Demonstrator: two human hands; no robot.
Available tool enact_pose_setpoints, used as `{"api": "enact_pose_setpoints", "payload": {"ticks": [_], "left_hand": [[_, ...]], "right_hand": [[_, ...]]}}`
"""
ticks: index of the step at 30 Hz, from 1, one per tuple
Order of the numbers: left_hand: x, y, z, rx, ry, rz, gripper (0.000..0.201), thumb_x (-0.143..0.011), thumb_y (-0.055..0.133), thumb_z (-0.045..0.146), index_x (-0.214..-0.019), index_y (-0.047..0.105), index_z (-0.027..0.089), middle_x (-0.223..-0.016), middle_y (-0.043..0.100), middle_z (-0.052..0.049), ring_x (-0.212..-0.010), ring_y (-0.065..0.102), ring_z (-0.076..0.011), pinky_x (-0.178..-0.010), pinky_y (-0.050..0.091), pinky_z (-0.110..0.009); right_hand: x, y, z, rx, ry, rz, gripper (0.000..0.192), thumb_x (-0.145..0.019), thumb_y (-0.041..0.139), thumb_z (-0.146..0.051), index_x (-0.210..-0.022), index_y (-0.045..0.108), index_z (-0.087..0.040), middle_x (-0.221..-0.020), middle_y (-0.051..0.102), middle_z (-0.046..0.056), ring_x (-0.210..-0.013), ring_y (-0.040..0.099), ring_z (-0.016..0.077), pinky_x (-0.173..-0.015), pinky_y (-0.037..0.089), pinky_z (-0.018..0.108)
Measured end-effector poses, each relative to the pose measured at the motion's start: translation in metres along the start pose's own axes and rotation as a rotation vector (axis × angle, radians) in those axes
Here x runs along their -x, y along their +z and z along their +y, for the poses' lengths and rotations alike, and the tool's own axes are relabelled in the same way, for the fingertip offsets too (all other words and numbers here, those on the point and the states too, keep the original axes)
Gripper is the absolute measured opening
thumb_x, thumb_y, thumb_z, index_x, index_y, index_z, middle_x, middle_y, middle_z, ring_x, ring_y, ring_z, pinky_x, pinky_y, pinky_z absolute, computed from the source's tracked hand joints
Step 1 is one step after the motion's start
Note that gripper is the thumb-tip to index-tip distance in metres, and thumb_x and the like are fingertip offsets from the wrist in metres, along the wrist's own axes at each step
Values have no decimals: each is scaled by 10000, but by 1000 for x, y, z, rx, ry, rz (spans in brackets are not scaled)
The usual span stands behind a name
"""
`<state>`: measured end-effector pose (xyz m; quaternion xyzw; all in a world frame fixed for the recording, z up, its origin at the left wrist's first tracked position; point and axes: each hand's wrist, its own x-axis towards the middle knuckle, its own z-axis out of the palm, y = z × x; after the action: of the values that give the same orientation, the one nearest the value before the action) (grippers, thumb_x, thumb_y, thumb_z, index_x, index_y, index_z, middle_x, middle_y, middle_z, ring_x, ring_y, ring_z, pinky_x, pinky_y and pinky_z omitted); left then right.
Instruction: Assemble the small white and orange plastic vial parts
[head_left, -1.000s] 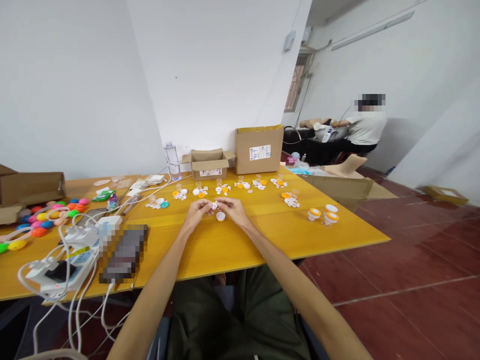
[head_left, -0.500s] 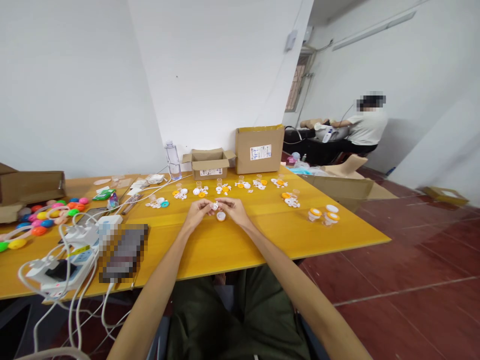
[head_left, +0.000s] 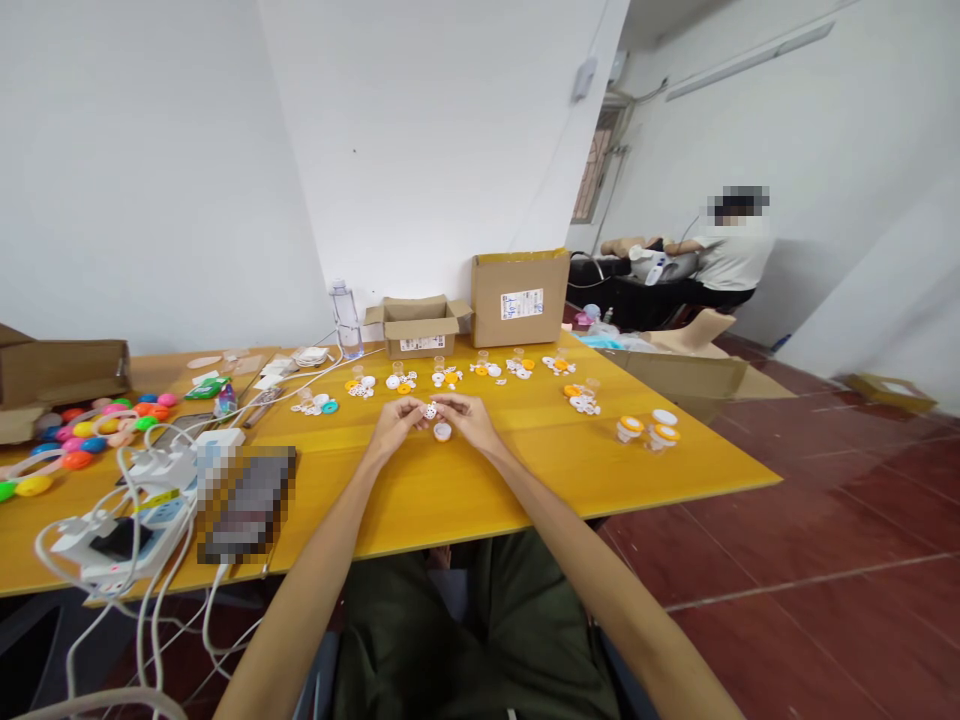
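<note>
My left hand (head_left: 391, 428) and my right hand (head_left: 469, 421) meet over the middle of the yellow table (head_left: 465, 480). Between their fingertips they pinch a small white dotted piece (head_left: 430, 410). Just below it, on the table by my right hand, lies a small white cap with an orange inside (head_left: 442, 432). Beyond my hands runs a row of little heaps of white and orange parts (head_left: 442, 376).
Two cardboard boxes (head_left: 517, 297) and a water bottle (head_left: 345, 320) stand at the far edge. Coloured plastic eggs (head_left: 90, 432), chargers and cables (head_left: 142, 490) fill the left side. Orange-lidded cups (head_left: 646, 430) sit at right. Another person (head_left: 731, 255) works at a far bench.
</note>
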<state>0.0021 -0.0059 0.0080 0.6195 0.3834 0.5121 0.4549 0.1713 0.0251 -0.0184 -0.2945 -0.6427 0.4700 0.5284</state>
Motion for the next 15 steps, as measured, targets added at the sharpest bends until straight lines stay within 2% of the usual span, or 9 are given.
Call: {"api": "enact_pose_setpoints", "payload": {"ticks": [5,15], "left_hand": [[0,0,0,2,7,1,302,-713,761,453,-675,652,174,-579,644,2,-565,609,-140,-607,494,-268],[1,3,2,28,18,-5,328,-712,765,477,-739,625,182,-591,620,23,-534,575,-121,-568,472,-251]], "right_hand": [[0,0,0,7,-10,-23,311,-736,736,-447,-946,760,-218,-859,754,42,-745,692,189,-716,576,327],[2,2,-7,-26,30,-9,359,-669,773,-521,-829,735,-202,-763,729,30,-660,658,171,-642,567,300]]}}
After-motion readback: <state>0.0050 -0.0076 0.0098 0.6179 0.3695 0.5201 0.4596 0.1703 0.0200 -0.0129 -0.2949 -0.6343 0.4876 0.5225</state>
